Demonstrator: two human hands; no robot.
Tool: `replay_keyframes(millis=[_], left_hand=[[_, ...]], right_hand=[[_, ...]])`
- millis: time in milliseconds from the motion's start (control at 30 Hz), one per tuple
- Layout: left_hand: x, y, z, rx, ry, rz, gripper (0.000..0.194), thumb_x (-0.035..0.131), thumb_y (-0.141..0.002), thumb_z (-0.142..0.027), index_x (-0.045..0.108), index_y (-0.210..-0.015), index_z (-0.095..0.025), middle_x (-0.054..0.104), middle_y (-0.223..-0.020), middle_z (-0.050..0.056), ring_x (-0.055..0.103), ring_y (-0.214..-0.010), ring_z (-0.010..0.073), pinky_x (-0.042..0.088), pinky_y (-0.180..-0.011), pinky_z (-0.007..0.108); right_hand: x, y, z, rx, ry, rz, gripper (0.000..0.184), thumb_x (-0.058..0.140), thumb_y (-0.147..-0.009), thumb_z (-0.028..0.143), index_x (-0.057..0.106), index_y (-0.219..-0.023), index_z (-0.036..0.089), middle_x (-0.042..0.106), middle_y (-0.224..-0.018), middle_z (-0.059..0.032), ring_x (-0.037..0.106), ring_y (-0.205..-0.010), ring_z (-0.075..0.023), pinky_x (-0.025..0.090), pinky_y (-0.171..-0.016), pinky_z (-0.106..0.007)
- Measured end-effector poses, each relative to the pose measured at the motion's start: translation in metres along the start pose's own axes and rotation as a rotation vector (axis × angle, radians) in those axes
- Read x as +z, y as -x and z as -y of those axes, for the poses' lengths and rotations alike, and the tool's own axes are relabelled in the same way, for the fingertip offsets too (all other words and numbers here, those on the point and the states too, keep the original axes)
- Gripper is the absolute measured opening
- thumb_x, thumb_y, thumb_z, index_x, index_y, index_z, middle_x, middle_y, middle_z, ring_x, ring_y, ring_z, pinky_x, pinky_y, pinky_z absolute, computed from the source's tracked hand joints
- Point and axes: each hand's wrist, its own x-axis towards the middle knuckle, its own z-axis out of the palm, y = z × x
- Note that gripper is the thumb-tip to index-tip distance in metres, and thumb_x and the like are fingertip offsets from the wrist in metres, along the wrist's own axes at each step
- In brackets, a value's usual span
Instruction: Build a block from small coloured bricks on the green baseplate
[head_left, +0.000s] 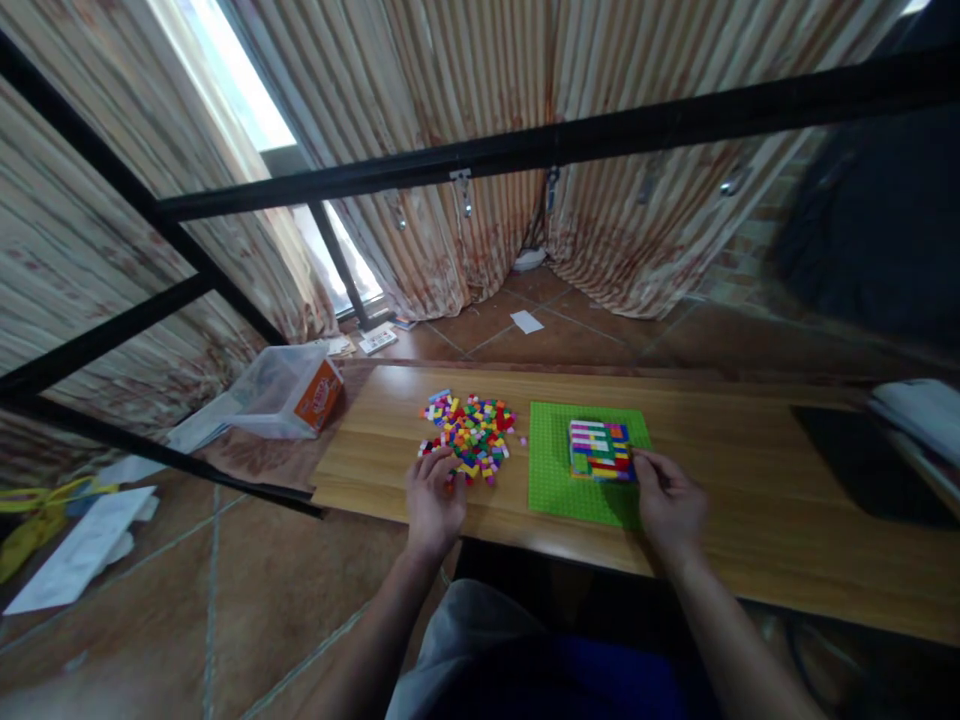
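Note:
A green baseplate [551, 465] lies on the wooden table [750, 480], carrying a small multicoloured brick block [598, 448]. Left of the plate sits a pile of several loose coloured bricks [471, 430]. My left hand [433, 500] rests at the pile's near edge, fingers curled down onto the bricks; what they pinch is too small to make out. On the plate's right near corner rests my right hand [667, 500], fingertips touching the block's right side, nothing held in it.
A clear plastic box with an orange label [289, 392] lies on the floor left of the table. Black frame bars [525, 150] cross overhead. Dark objects [862, 460] and white papers [919, 405] sit at the table's right end. Papers litter the tiled floor.

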Motion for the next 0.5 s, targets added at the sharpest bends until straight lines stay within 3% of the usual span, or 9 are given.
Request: replay_keyframes(millis=[300,500], left_hand=[[0.005,-0.004,-0.011,-0.090,-0.166,0.147,0.023,0.065,-0.078,-0.020,0.071,-0.100,-0.025,0.067,-0.121,0.007,0.058,-0.113,0.0283,0.045,-0.099,0.049],[0.003,-0.001,-0.002,-0.127,-0.214,0.172,0.028,0.070,-0.073,-0.022,0.071,-0.100,-0.025,0.066,-0.124,0.008,0.057,-0.115,0.0328,0.044,-0.097,0.054]], right_hand=[[-0.002,0.000,0.001,-0.023,0.082,0.009,0.037,0.057,-0.085,0.049,0.074,-0.092,0.018,0.075,-0.093,-0.0106,0.069,-0.087,-0.0249,0.052,-0.079,-0.037],[-0.002,0.000,-0.003,-0.003,0.083,0.017,0.037,0.057,-0.084,0.048,0.074,-0.094,0.018,0.074,-0.095,-0.0114,0.069,-0.088,-0.0259,0.051,-0.081,-0.039]])
